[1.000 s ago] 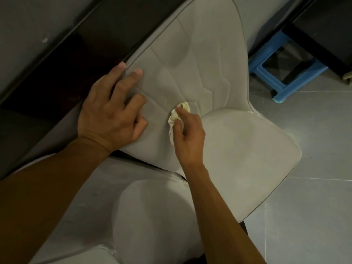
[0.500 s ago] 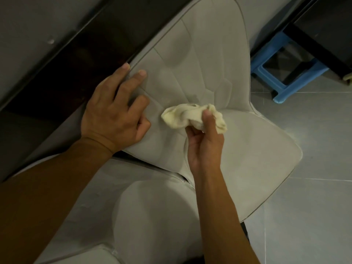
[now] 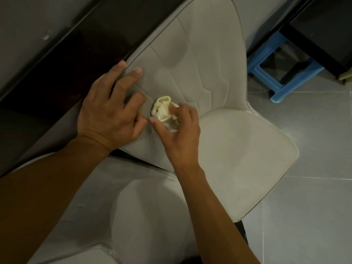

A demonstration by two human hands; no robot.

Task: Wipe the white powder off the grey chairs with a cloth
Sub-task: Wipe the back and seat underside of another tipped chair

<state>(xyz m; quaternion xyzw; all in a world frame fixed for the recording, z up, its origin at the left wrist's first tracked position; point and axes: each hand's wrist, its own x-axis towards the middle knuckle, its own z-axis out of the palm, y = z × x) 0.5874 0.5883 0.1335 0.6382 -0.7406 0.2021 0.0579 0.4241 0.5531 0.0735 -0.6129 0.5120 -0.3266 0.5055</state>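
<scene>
Head view. The right hand point(image 3: 177, 130) grips a bunched pale cloth point(image 3: 163, 109) and presses it against the lower backrest of the grey chair point(image 3: 190, 63), just above the crease where the backrest meets the seat. The left hand point(image 3: 112, 109) lies flat and spread on the backrest at about 9 o'clock from the cloth, grasping nothing, its fingertips point(image 3: 138, 71) near the piped edge; its thumb sits just beside the right thumb. A second grey chair point(image 3: 152, 216) stands at 6 o'clock under the forearms, and a blue stool point(image 3: 274, 77) is at 2 o'clock on the tiled floor point(image 3: 314, 206).

To do this stroke well, I judge the left hand should brace the backrest so it does not swing, while the right drags the cloth along the stitched seams and down into the crease, where powder would likely collect. A fresh face of the cloth turned outward would lift powder rather than smear it. A faint pale film seems to lie on the seat, though the dim light makes this uncertain; that area probably needs a pass next.

Against half a second ago, the cloth was lifted clear of the chair and hanging loose from the right hand; now it is balled up and back on the fabric, nearer the left hand. The left hand has barely shifted.
</scene>
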